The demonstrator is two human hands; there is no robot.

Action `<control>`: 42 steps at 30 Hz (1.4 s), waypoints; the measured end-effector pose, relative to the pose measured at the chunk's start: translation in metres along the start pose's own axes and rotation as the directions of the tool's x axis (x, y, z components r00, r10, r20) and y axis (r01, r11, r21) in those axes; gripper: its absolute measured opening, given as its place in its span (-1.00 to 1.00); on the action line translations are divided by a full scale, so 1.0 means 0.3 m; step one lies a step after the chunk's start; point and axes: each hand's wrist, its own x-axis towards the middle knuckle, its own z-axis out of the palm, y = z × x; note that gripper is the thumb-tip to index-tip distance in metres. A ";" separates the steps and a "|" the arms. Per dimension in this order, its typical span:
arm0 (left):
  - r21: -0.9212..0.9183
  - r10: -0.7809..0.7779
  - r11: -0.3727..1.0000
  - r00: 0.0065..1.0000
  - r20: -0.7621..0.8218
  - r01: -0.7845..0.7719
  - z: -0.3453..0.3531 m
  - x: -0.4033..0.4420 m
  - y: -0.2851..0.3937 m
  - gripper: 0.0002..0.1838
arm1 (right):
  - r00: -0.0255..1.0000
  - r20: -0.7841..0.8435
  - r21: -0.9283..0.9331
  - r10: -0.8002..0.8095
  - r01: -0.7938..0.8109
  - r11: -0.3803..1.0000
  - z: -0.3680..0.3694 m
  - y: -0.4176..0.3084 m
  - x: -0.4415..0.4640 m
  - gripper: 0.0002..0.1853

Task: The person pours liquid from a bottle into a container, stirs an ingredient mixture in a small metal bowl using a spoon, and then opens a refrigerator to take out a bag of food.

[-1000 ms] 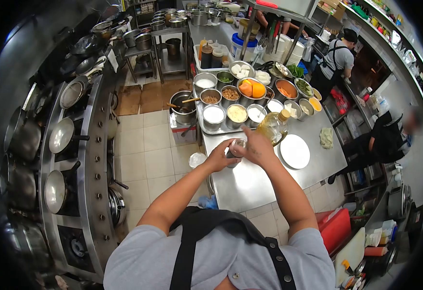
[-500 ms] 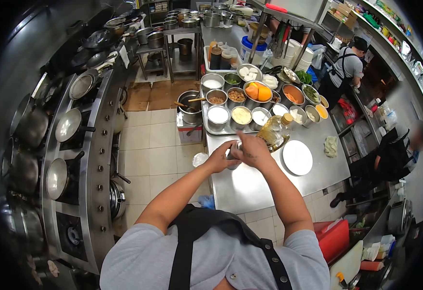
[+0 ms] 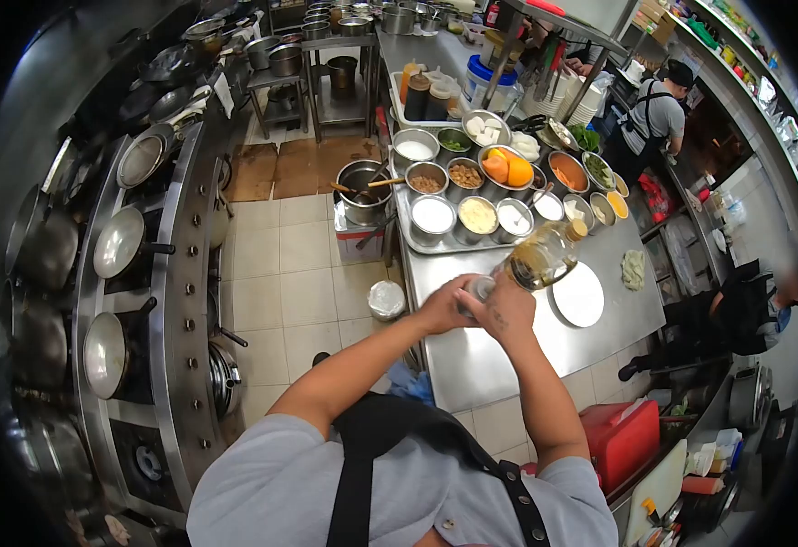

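Both hands meet over the steel table [image 3: 467,374]. My left hand [image 3: 444,308] is wrapped round a small clear-topped container [image 3: 481,290], whose contents I cannot make out. My right hand [image 3: 504,308] presses against the same container from the right, fingers closed on it. Just beyond my right hand a glass bottle of yellow oil [image 3: 540,259] stands near a white round plate [image 3: 578,294]. Behind them a tray holds several steel pots, among them one of white powder [image 3: 432,215], one of pale yellow paste [image 3: 478,215] and one of orange pieces [image 3: 506,168].
A stove [image 3: 175,301] with several pans runs along the left. A pot with a ladle [image 3: 362,187] stands beside the table. At the right are a green cloth [image 3: 633,270], a red box [image 3: 619,442] and two people, one [image 3: 658,114] farther back, one [image 3: 736,305] nearer.
Both hands and the container have shifted slightly right and turned, with my right fingers now curled round it. The camera view has shifted a little. The nearer person at right has moved slightly.
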 end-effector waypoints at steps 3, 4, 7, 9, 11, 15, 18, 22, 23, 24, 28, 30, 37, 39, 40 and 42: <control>0.054 -0.077 0.996 0.992 0.096 0.072 -0.030 0.027 -0.015 -0.21 | 0.956 -0.163 0.123 -0.243 0.264 0.957 0.049 0.036 -0.014 -0.09; 0.022 -0.049 0.999 0.994 0.100 0.047 -0.036 0.032 -0.033 -0.25 | 0.951 -0.106 0.203 -0.289 0.306 0.930 0.084 0.073 -0.005 -0.02; 0.100 -0.101 0.992 0.975 0.200 0.082 -0.115 0.007 0.013 -0.22 | 0.965 -0.140 0.395 -0.222 0.260 0.881 0.079 0.004 -0.043 -0.07; 0.086 -0.061 0.996 0.956 0.288 0.037 -0.193 -0.030 0.080 -0.27 | 0.999 -0.045 0.257 0.026 -0.014 0.966 -0.002 -0.176 -0.073 -0.15; -0.029 -0.027 0.999 0.940 0.340 0.039 -0.286 -0.071 0.170 -0.27 | 0.971 -0.121 0.132 0.208 -0.192 0.972 -0.013 -0.323 -0.083 -0.18; -0.231 0.042 0.968 0.841 0.540 0.100 -0.477 -0.086 0.308 -0.29 | 0.962 -0.184 0.865 -0.203 0.257 0.432 -0.013 -0.421 -0.046 0.02; -0.136 0.076 0.991 0.791 0.607 0.009 -0.624 -0.084 0.417 -0.34 | 0.963 -0.031 0.960 -0.269 0.103 0.261 -0.060 -0.521 -0.020 0.05; -0.116 0.039 0.993 0.956 0.291 -0.005 -0.695 -0.113 0.478 -0.26 | 0.969 -0.238 0.858 0.072 0.175 0.483 0.008 -0.743 0.005 0.00; -0.094 0.048 0.995 0.989 0.138 -0.035 -0.698 -0.124 0.482 -0.26 | 0.931 -0.324 0.805 0.168 0.178 0.566 0.028 -0.796 0.007 -0.02; -0.065 0.079 0.995 0.993 0.090 -0.073 -0.716 -0.118 0.438 -0.24 | 0.919 -0.349 0.791 0.183 0.184 0.583 0.055 -0.820 0.023 -0.04; -0.034 0.024 0.999 0.949 0.315 -0.014 -0.863 -0.108 0.493 -0.21 | 0.986 0.002 0.912 -0.166 0.067 0.405 -0.021 -0.744 0.145 -0.14; 0.010 -0.012 1.000 0.906 0.423 0.009 -0.915 -0.104 0.483 -0.16 | 0.914 -0.070 0.917 -0.401 0.217 0.336 -0.025 -0.751 0.220 -0.21; 0.109 0.085 0.990 0.995 0.050 -0.090 -0.915 -0.015 0.425 -0.29 | 0.898 -0.436 0.627 -0.065 0.355 0.693 0.090 -0.881 0.302 -0.37; 0.158 0.138 0.979 0.989 -0.051 -0.129 -0.903 0.016 0.390 -0.30 | 0.920 -0.391 0.660 0.031 0.257 0.706 0.087 -0.890 0.319 -0.35; 0.161 0.148 0.977 0.988 -0.050 -0.138 -0.905 0.037 0.394 -0.31 | 0.958 -0.286 0.732 0.002 0.217 0.645 0.063 -0.872 0.347 -0.34; 0.206 0.093 0.972 0.991 0.093 -0.111 -0.966 0.073 0.394 -0.29 | 0.985 -0.079 0.834 -0.152 0.149 0.532 0.008 -0.802 0.418 -0.26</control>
